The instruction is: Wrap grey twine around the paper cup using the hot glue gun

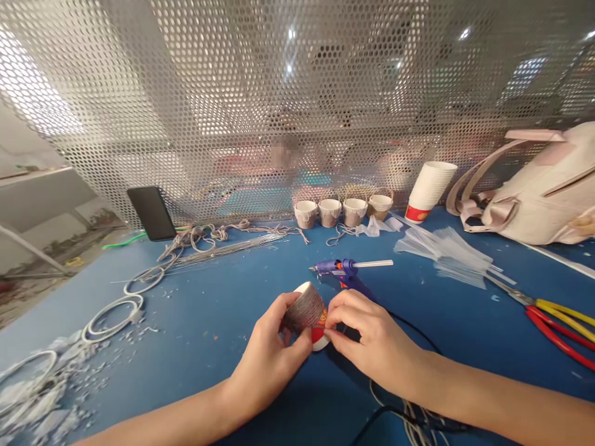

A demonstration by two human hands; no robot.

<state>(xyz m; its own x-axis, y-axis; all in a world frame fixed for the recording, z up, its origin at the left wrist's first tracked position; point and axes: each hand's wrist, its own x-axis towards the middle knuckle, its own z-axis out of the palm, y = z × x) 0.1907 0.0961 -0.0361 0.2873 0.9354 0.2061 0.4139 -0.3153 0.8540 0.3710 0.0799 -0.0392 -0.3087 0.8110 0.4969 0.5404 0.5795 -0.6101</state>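
Note:
A paper cup lies tilted in my left hand, whose fingers and thumb are closed around it. Grey cord is wound in tight rows over much of its side, leaving a red printed band bare near the lower end. My right hand pinches at the cup's right side, where the winding meets the red band. Its fingertips appear closed on the cord, though they mostly hide it. Loose grey cord shows on the table below that wrist. Just beyond the hands lies a purple glue gun with a clear stick in it.
Several cord-wrapped cups line the perforated metal screen. Stacked paper cups, clear glue sticks, pliers and a pale bag are on the right. A phone, wires, white rings and scraps occupy the left.

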